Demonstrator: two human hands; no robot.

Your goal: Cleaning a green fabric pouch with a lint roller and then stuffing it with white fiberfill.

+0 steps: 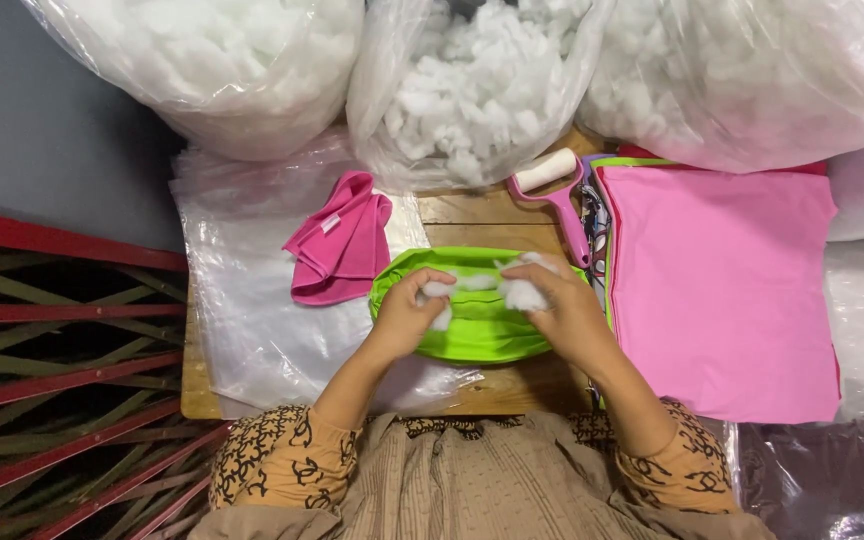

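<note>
A bright green fabric cover [472, 335] lies on the wooden table in front of me, its opening facing away. My left hand [407, 315] and my right hand [557, 300] rest on it, each pinching white fibre stuffing [524, 293] at the opening. A strand of the stuffing stretches between the two hands. A folded magenta cover [340, 245] lies just left of the green one.
Three large clear bags of white stuffing [472, 90] stand along the back. A pink lint roller [557, 190] lies beside a stack of pink fabric covers [722, 290] on the right. Clear plastic sheets [252, 310] cover the table's left side. A red metal frame [52, 330] borders the left.
</note>
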